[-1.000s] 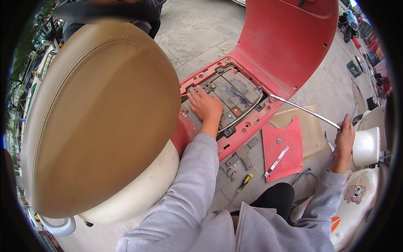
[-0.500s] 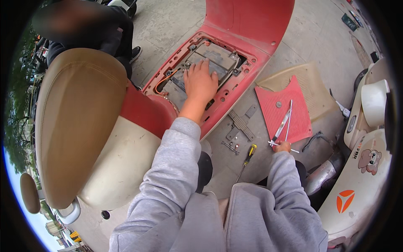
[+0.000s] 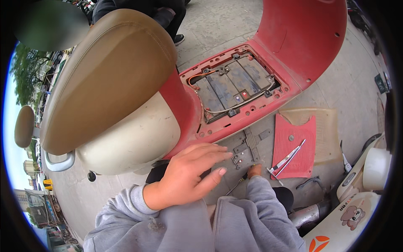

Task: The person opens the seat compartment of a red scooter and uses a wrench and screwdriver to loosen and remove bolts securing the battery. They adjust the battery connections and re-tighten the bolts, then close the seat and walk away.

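Note:
My left hand (image 3: 189,174) hovers in front of my chest, fingers spread and thumb apart, holding nothing. Lower down, my right hand (image 3: 254,171) is closed around the handle of a screwdriver (image 3: 236,187), whose thin shaft points down toward me. The hand hides most of the handle. Beside it, a T-handle wrench and another long metal tool (image 3: 289,158) lie on a ribbed red floor panel (image 3: 305,145). Beyond my hands, dark batteries (image 3: 226,86) with wires and terminals fill the open floor compartment of a red scooter (image 3: 216,133).
A dark metal bracket (image 3: 252,143) and several small bolts (image 3: 239,161) lie on the paving. A tan ribbed mat (image 3: 329,134) is under the red panel. The brown seat (image 3: 113,80) rises at left; a white scooter (image 3: 348,222) stands right. Another person (image 3: 168,19) is behind the seat.
My left hand has drawn back from the batteries toward my chest. My right hand has let go of the T-handle wrench and moved left onto the screwdriver. The view has shifted.

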Demonstrator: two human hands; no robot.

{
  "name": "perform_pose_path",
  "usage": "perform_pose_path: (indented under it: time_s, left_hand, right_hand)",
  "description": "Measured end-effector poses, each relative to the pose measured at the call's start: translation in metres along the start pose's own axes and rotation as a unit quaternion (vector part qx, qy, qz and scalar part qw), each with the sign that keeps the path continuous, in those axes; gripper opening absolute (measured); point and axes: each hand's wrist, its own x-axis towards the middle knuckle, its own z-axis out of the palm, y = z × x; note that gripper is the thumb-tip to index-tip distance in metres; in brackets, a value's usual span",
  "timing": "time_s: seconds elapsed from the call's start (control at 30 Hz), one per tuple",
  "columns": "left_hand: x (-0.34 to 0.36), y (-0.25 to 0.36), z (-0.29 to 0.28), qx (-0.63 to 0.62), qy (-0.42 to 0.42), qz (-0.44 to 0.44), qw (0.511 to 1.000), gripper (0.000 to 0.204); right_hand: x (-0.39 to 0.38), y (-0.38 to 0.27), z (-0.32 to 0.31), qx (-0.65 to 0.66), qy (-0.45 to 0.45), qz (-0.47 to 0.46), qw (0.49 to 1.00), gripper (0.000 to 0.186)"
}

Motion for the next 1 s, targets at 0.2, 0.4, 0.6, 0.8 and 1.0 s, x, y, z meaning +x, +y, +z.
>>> perform_pose_path:
  time_s: [0.2, 0.4, 0.6, 0.8, 1.0]
  left_hand:
    - [-0.034, -0.03, -0.009, -0.117, 0.078, -0.036, 0.989, 0.024]
    - [-0.037, -0.032, -0.022, -0.195, 0.134, -0.008, 0.972, 0.02]
    - [-0.034, -0.035, -0.028, -0.24, 0.148, 0.012, 0.959, 0.018]
    - [-0.035, -0.045, -0.035, -0.285, 0.166, 0.028, 0.944, 0.018]
    - [-0.037, -0.052, -0.048, -0.257, 0.161, 0.054, 0.951, 0.017]
  right_hand:
    - [-0.018, -0.042, -0.062, -0.08, -0.011, -0.195, 0.977, 0.053]
    - [-0.16, -0.154, -0.291, 0.292, -0.005, -0.414, 0.862, 0.024]
    - [-0.213, -0.306, -0.356, 0.561, 0.016, -0.625, 0.542, 0.015]
    - [-0.172, -0.428, -0.312, 0.531, 0.077, -0.605, 0.588, 0.022]
    - [-0.156, -0.459, -0.295, 0.491, 0.067, -0.574, 0.651, 0.025]
